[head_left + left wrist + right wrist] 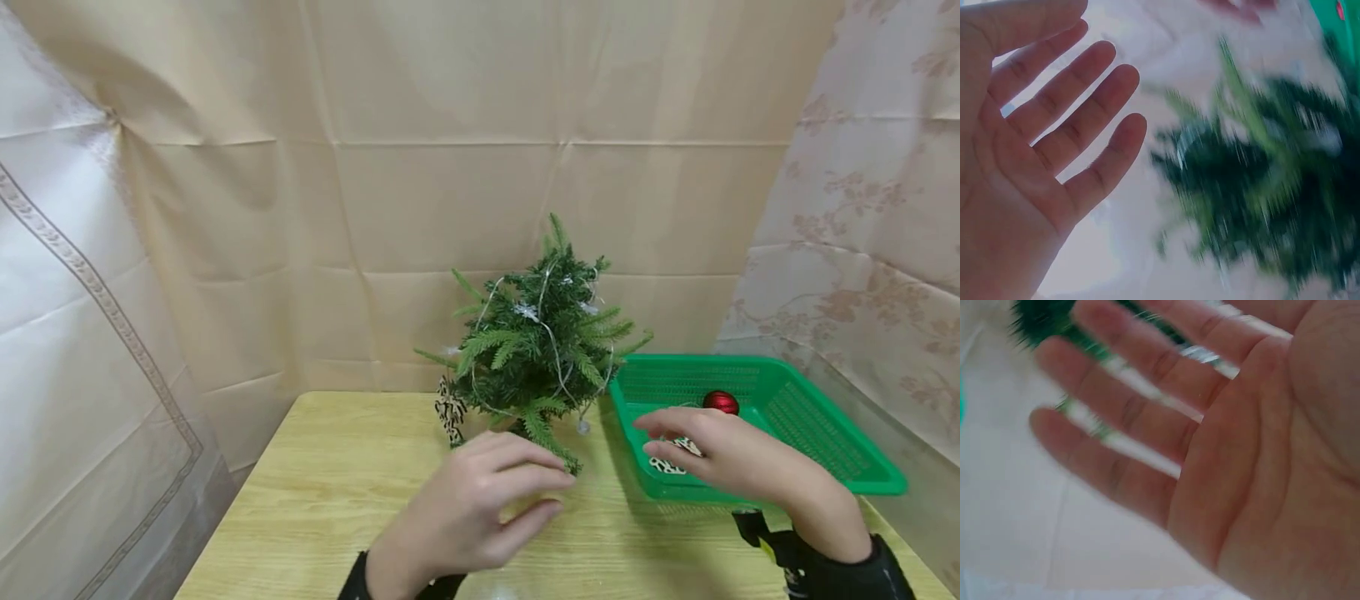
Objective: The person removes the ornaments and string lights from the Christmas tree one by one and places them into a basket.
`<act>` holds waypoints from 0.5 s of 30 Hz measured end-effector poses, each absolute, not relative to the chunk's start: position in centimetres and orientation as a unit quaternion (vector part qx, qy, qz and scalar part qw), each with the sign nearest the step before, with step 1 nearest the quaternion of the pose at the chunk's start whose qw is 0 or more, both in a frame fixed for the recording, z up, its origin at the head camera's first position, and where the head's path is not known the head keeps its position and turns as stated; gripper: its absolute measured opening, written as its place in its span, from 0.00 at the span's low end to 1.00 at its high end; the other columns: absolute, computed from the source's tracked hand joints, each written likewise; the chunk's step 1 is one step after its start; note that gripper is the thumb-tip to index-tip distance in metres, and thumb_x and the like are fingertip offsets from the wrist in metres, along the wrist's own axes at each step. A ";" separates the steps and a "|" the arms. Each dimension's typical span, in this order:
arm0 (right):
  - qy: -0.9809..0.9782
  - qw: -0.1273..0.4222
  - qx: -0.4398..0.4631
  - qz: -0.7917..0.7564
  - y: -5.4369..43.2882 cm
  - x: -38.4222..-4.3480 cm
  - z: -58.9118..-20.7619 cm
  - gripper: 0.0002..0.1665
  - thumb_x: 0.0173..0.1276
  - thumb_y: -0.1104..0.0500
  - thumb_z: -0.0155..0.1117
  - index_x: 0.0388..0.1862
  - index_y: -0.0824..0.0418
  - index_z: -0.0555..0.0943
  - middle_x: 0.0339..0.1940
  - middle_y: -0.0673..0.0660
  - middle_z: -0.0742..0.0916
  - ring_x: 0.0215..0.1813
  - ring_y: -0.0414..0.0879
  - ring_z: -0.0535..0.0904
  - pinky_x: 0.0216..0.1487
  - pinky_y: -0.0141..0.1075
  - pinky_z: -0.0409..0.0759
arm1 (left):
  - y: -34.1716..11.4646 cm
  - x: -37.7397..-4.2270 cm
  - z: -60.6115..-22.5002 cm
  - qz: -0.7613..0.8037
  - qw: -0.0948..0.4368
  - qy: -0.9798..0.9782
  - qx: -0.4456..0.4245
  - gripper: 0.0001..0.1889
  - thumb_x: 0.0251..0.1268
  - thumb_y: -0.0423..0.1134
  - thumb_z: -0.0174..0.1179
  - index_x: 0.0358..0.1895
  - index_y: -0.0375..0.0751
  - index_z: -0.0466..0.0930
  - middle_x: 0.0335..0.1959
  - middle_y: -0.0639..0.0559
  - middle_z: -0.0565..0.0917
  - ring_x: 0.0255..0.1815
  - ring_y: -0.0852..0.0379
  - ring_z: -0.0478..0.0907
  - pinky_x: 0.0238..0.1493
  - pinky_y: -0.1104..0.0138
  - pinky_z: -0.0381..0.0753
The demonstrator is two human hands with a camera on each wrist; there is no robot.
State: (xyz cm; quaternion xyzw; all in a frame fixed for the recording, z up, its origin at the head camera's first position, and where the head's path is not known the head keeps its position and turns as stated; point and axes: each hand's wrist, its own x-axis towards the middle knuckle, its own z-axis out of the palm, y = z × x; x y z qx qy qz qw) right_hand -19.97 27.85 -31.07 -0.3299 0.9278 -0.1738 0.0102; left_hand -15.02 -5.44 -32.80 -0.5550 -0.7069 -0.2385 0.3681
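A small green Christmas tree (532,342) stands at the table's back, wound with a thin silvery string that carries pale ornaments. On its left side hangs a black-and-cream patterned ornament (450,410). My left hand (480,504) is in front of the tree's base, its fingers relaxed and apart; the left wrist view shows a bare palm (1016,187). Over the near left part of a green basket (847,417) is my right hand (723,446), fingers loosely extended, its palm (1235,469) bare too. Beneath it lie a patterned ornament (667,467) and, just behind, a red ball (721,402).
The light wooden table (315,492) ends at a beige cloth backdrop (420,183). A white curtain (75,350) hangs on the left and a floral one (885,250) on the right, close to the basket.
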 end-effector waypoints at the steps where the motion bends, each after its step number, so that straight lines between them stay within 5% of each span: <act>1: 0.930 -0.002 -0.326 -0.168 27.4 -19.5 -31.1 0.25 0.79 0.43 0.56 0.63 0.57 0.80 0.54 0.48 0.86 0.53 0.45 0.84 0.47 0.41 0.85 | -6.3 -15.5 -33.0 -0.251 0.366 -0.711 -0.545 0.12 0.62 0.37 0.71 0.49 0.46 0.87 0.48 0.55 0.87 0.51 0.61 0.82 0.57 0.70 0.78; 10: 0.923 -0.092 -0.335 -0.168 22.2 -16.1 -31.5 0.10 0.78 0.46 0.59 0.51 0.46 0.83 0.41 0.34 0.84 0.40 0.29 0.80 0.38 0.35 0.83 | -12.8 -20.5 -37.4 -0.326 0.296 -0.792 -0.423 0.11 0.67 0.35 0.68 0.51 0.43 0.86 0.48 0.53 0.86 0.50 0.58 0.83 0.52 0.65 0.83; 15: 0.907 -0.035 -0.356 -0.223 18.7 -14.3 -31.5 0.14 0.79 0.42 0.54 0.52 0.44 0.83 0.44 0.34 0.85 0.41 0.30 0.81 0.38 0.34 0.84 | -15.0 -23.3 -39.9 -0.342 0.279 -0.844 -0.306 0.10 0.67 0.39 0.69 0.49 0.44 0.87 0.48 0.53 0.87 0.50 0.55 0.84 0.52 0.57 0.84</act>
